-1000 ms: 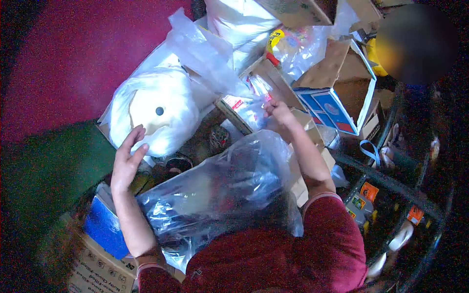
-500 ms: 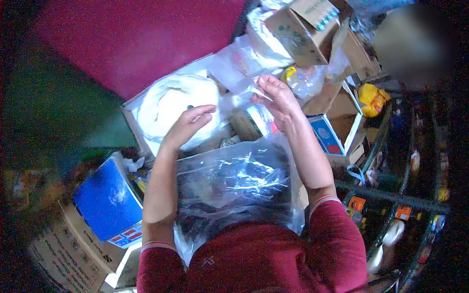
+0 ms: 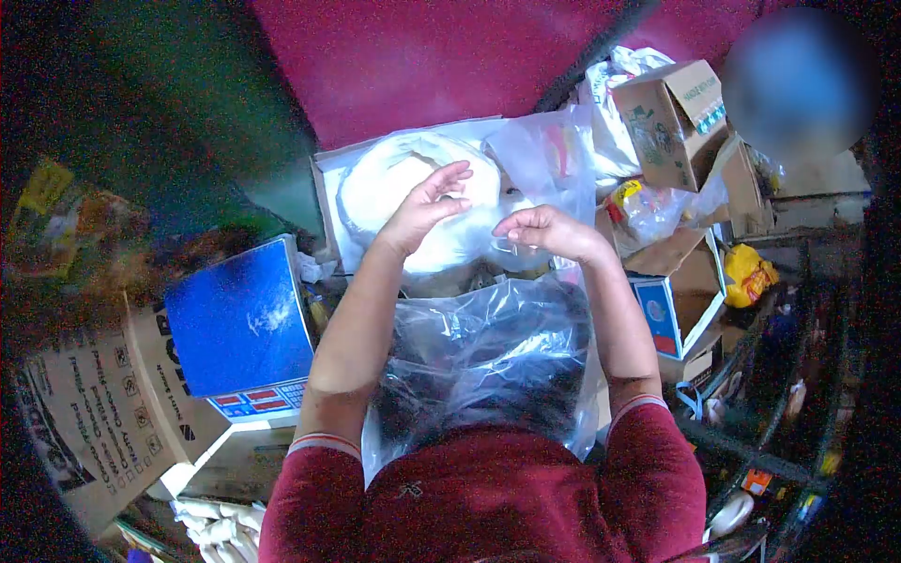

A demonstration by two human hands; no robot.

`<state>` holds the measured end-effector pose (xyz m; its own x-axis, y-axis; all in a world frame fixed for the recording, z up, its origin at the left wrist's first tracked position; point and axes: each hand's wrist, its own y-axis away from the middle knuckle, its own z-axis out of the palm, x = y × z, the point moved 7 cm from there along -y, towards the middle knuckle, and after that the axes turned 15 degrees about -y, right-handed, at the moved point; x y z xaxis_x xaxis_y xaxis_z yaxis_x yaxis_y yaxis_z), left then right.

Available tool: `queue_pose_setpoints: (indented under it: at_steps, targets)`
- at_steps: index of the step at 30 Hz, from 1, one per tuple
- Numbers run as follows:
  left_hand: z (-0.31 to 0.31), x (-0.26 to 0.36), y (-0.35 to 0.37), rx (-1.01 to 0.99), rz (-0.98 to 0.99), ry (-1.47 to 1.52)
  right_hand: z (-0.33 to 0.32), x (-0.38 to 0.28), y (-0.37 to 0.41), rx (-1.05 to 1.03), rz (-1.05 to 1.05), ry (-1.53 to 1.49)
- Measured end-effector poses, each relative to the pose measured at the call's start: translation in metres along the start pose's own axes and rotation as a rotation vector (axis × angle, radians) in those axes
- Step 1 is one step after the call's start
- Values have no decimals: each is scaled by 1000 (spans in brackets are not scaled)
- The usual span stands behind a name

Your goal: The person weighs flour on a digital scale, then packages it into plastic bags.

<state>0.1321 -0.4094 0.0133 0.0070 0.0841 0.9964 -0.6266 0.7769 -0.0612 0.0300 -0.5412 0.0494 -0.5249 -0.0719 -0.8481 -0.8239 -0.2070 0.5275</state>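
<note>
Over a large open bag of white material (image 3: 371, 188), set in a shallow box, my left hand (image 3: 422, 214) hovers with its fingers apart and holds nothing. My right hand (image 3: 549, 233) is to its right, thumb and fingers pinched on a small clear plastic bag (image 3: 508, 246) that hangs below the fingertips. The bag is hard to see against the white behind it. A big clear plastic sheet or bag (image 3: 479, 347) lies across my lap, below both forearms.
On the left stands a blue-topped digital scale (image 3: 239, 319) beside a printed cardboard carton (image 3: 103, 413). To the right are an open cardboard box (image 3: 671, 122), another open box (image 3: 685, 281), a yellow bag (image 3: 749, 275) and dark racks (image 3: 751, 450). Frosted plastic bags (image 3: 544, 155) lie behind my right hand.
My view has shifted, so the surroundings sit farther right and lower. My right hand has come down and closer to my left hand, still pinching the small bag. My left hand's fingers have lifted.
</note>
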Motion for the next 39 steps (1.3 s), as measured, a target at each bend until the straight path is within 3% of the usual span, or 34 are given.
queue_pose_setpoints:
  at_steps: [1,4,7,10,11,13,17,20,24,28,35,39]
  targets:
    - [-1,-5,6,-18,-116,25,1,-4,-2,-23,37,66]
    - [10,15,8,-61,102,-254,9,-26,-12,-29,-197,638]
    - [30,18,8,-178,124,-714,12,-40,-15,12,-85,882]
    - [30,7,2,-302,-1,-813,10,-51,-13,32,-22,985]
    - [28,11,2,-245,39,-811,4,-51,-18,73,-84,981]
    - [25,9,2,-128,176,-819,-10,-47,-24,160,-203,962]
    - [14,9,-2,-13,326,-858,-30,-51,-25,320,-763,599]
    - [1,-26,-2,-50,-104,-264,-65,5,-50,354,-493,-114]
    - [-21,-41,2,10,-223,-362,-86,55,-60,485,-418,-309]
    - [-40,-44,1,98,-310,-400,-95,56,-67,437,-478,-305]
    - [-57,-64,-1,239,-405,-321,-116,78,-71,533,-409,-178]
    - [-45,-58,-4,338,-333,-241,-107,70,-70,463,-401,-177]
